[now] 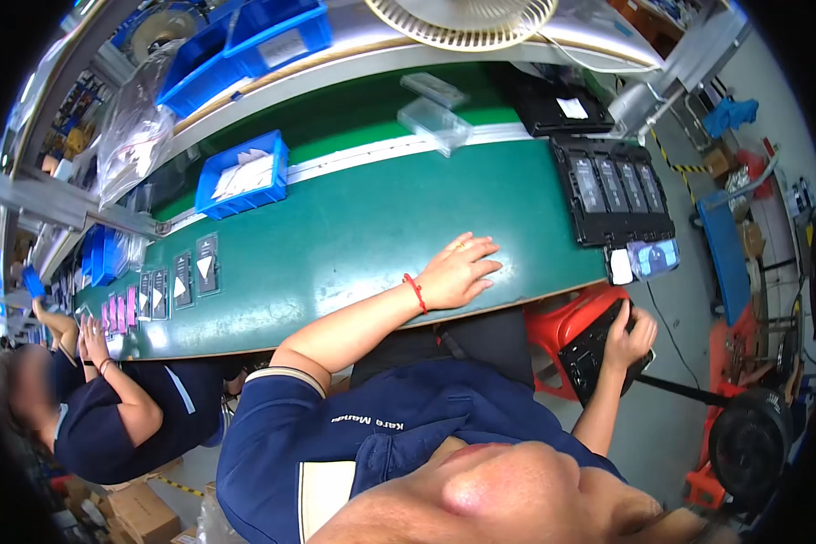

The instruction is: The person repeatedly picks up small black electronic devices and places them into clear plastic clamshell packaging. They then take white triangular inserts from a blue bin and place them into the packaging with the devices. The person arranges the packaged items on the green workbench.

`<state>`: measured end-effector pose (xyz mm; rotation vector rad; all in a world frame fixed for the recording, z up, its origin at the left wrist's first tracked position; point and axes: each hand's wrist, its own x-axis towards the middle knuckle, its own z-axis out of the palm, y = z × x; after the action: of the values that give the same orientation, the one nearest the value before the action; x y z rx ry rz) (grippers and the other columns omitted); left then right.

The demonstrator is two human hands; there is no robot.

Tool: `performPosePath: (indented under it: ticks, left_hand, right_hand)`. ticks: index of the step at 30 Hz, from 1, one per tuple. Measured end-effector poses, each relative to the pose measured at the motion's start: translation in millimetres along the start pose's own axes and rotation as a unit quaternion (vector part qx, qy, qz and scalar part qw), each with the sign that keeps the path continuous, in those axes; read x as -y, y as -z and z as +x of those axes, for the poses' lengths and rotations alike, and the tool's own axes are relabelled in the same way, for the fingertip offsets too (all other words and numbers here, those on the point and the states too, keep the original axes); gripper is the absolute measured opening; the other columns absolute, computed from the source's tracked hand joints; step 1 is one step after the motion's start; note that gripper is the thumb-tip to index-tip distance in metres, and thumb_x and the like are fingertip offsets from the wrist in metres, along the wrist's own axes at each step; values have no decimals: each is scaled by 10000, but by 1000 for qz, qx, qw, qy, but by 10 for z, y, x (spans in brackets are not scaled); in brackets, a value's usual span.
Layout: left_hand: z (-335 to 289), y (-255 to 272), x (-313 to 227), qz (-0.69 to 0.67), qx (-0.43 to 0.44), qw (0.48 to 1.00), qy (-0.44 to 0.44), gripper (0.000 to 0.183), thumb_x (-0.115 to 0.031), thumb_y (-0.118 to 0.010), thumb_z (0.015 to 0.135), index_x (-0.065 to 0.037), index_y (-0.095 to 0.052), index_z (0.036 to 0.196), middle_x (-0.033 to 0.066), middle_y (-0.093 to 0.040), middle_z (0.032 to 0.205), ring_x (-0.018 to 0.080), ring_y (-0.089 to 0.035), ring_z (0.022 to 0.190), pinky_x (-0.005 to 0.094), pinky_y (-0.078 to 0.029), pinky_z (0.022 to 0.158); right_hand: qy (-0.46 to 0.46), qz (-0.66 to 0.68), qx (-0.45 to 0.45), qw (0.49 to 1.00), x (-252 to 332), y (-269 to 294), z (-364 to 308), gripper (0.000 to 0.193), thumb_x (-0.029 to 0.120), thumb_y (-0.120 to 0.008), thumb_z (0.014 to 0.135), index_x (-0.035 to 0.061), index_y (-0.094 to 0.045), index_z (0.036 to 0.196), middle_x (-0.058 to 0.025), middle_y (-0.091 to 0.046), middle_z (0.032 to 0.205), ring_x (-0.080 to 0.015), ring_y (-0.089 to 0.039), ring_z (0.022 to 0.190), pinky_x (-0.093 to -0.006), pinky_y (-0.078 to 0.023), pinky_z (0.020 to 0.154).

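While the left hand (461, 272) rests empty on the green-topped bench (363, 218), the right hand (630, 339) grips a black plastic tray (586, 359), seemingly steadying it.

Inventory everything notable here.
Table: one, green, centre
Bins: several, blue, table and shelf
Boxes: two, clear, table's back
Dark packs: four, black, table's left
Pink packs: several, pink, beyond those
Loaded tray: one, black, table's right
Grey packs: four, grey, inside it
Second tray: one, black, right
Stool: one, red, right
White fan: one, white, top
Black fan: one, black, right
Co-worker: one, navy shirt, left
Left hand: one, on table
Right hand: one, holding second tray
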<state>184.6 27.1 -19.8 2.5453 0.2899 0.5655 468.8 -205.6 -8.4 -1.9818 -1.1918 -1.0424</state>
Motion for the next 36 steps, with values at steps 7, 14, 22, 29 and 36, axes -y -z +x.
performPosePath:
  ticks: [7, 14, 22, 29, 36]
  left_hand:
    - [8, -19, 126, -30, -5, 999, -32, 297, -186, -665, 851, -84, -638, 1128, 138, -546, 1309, 309, -464, 1280, 472, -318, 1110]
    - [-96, 287, 336, -39, -111, 992, 48, 179, -127, -693, 814, -25, -702, 960, 163, -662, 1086, 333, -586, 1114, 443, -436, 979]
    - [-76, 385, 288, -87, -115, 984, 102, 174, -125, -669, 833, -9, -702, 958, 147, -684, 1005, 319, -627, 998, 415, -470, 914]
    - [-32, 541, 351, -156, -224, 942, 193, 116, -76, -666, 843, 5, -710, 914, 143, -696, 910, 268, -675, 815, 330, -527, 724]
    - [-79, 680, 620, -377, -384, 790, 291, 285, -153, -596, 960, -6, -570, 1203, 62, -647, 1036, 101, -605, 877, 241, -507, 758]
  right_hand:
    - [20, 314, 150, 937, 1707, -1683, 1485, 289, 269, -827, 697, 51, -689, 827, -101, -687, 862, -260, -651, 859, -378, -500, 788]
    - [33, 263, 385, 884, 2635, -2820, 1652, 738, 446, -847, 520, -10, -651, 1065, -214, -677, 1020, -373, -630, 997, -417, -505, 886]
    - [-43, 315, 329, 889, 2546, -2578, 1655, 701, 406, -831, 568, 8, -628, 1107, -209, -675, 1013, -359, -631, 985, -419, -502, 879]
    - [-85, 361, 253, 893, 2483, -2592, 1648, 689, 368, -831, 572, 13, -581, 1107, -203, -661, 976, -355, -627, 959, -413, -506, 853]
    - [-108, 516, 346, 776, 2735, -1968, 1368, 665, 392, -883, 615, 67, -608, 1126, -98, -655, 952, -165, -611, 848, -319, -514, 769]
